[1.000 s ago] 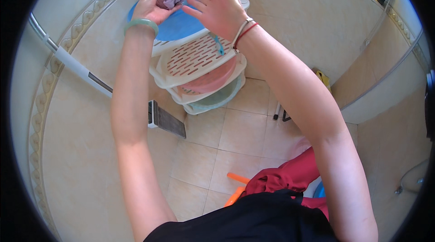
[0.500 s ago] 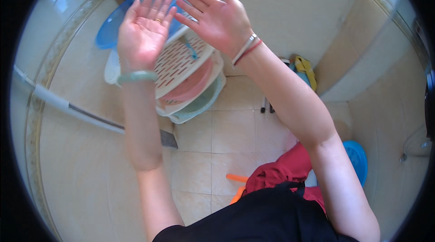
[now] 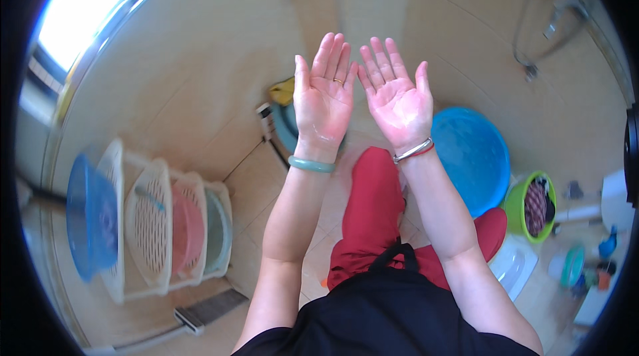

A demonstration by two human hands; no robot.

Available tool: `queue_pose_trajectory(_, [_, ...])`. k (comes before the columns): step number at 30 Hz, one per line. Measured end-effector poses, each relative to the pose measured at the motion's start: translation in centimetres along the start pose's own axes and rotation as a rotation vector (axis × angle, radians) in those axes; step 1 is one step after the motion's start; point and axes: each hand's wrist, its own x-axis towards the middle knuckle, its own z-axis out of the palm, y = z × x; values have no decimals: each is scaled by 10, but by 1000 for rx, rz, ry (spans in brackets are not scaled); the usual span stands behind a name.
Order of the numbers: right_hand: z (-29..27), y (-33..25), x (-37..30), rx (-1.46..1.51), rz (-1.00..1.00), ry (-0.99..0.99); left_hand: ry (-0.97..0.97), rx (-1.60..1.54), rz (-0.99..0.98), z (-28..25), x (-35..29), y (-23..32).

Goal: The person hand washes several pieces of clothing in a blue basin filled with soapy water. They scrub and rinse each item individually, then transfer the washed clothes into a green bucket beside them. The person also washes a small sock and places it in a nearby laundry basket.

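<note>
Both palms are turned up in front of me at the middle of the view, with nothing in them. My left hand point(image 3: 323, 101) is open, its fingers straight and the thumb a little apart. It has a ring on one finger and a pale green bangle point(image 3: 311, 164) at the wrist. Beside it my right hand point(image 3: 399, 99) is open as well, fingers stretched and thumb out. A silver bangle point(image 3: 403, 156) and a red cord circle that wrist. The two little fingers nearly meet. Behind my right wrist, down on the floor, a large blue basin point(image 3: 471, 159) shows.
At left stands a white slotted rack point(image 3: 152, 226) with a blue basin point(image 3: 90, 216), a pink basin point(image 3: 188, 226) and a green one. A squeegee-like tool point(image 3: 212, 309) lies near it. On the right are a lime bucket point(image 3: 530, 206) of cloth, a white squat toilet point(image 3: 514, 264) and a wall shower hose point(image 3: 526, 36).
My view has swung to the right, so the rack now lies at far left and the blue basin and bucket show. Both hands remain open, now more level and side by side.
</note>
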Motion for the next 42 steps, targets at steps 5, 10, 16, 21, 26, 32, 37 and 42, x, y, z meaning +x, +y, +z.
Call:
queue_pose_trajectory(5, [-52, -102, -35, -160, -288, 129, -61, -71, -301, -19, 33, -129])
queue_pose_trajectory(10, [-98, -58, -63, -431, -565, 522, 64, -292, -725, -111, 34, -154])
queue_pose_trajectory(16, [-150, 25, -101, -438, -755, 815, 109, -221, -995, -196, 7, -106])
queue_pose_trajectory(21, [-203, -2, -190, -231, -916, 1003, 202, -79, -1139, -208, -47, -152])
queue_pose_trajectory(26, [-236, 13, -217, -115, -966, 1081, 244, -2, -1224, -231, -72, -163])
queue_pose_trajectory(32, [-261, 6, -252, -71, -1071, 1170, 301, 25, -1247, -250, -109, -178])
queue_pose_trajectory(37, [-261, 12, -261, -6, -1076, 1055, 322, -26, -1270, -241, -134, -199])
queue_pose_trajectory(42, [-264, 18, -278, -124, -1097, 1169, 261, -28, -1256, -242, -147, -203])
